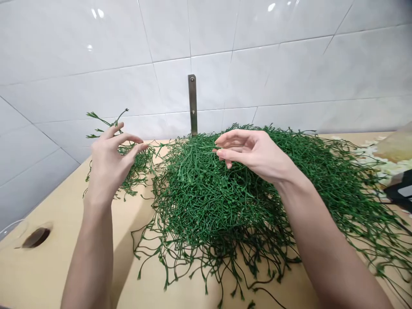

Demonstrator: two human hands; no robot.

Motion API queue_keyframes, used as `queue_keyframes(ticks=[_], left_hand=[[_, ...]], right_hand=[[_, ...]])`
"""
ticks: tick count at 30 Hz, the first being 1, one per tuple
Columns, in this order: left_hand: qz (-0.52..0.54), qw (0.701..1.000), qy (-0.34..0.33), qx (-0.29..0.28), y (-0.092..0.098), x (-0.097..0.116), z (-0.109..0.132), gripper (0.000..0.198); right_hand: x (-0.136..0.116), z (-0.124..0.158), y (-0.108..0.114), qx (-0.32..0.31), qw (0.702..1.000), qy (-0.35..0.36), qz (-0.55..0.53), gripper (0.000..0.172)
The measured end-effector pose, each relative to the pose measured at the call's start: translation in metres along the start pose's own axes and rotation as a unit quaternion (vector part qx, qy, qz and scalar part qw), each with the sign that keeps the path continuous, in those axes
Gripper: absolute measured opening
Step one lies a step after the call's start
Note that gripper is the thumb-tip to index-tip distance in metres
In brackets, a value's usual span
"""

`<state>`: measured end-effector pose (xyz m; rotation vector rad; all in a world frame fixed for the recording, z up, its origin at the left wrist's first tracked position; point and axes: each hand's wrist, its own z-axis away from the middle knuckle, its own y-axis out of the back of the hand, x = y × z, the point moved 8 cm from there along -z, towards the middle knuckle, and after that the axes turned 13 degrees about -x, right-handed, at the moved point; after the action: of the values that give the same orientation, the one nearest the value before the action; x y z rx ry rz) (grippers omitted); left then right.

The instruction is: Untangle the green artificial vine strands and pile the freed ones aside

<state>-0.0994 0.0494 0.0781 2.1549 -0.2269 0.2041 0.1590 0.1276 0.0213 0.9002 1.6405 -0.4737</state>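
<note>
Left hand (109, 161): thumb and forefinger curved, tips close together; sprigs (94, 115) rise behind the fingers, cannot tell if gripped. Right hand (252, 150): thumb and fingertips drawn close, cannot tell if pinching a stem. Green stems (206, 201) heap on worktop (48, 274) beneath right hand; smaller clump (138, 169) beside left. Well right of right hand: black object (401, 189), pale patch, unreadable.

Both hands (109, 161) (254, 152) apart, loosely curled
</note>
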Motion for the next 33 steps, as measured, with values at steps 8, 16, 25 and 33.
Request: queue_keyframes(ticks=[8, 16, 25, 33], left_hand=[[-0.051, 0.962, 0.098, -0.249, -0.035, -0.035, 0.004, 0.037], [0.000, 0.967, 0.070, -0.247, -0.031, -0.022, 0.012, 0.068], [0.354, 0.905, -0.008, -0.236, -0.063, 0.043, 0.006, 0.020], [0.354, 0.928, 0.030, -0.109, -0.041, 0.029, 0.007, 0.014]], right_hand=[[0.002, -0.012, -0.020, 0.067, 0.996, 0.054, -0.003, 0.021], [0.005, -0.014, -0.023, 0.093, 0.993, 0.069, 0.012, 0.023], [-0.006, -0.008, -0.015, 0.088, 0.989, 0.105, -0.061, 0.038], [0.010, -0.011, -0.026, -0.089, 0.996, -0.018, 0.007, 0.046]])
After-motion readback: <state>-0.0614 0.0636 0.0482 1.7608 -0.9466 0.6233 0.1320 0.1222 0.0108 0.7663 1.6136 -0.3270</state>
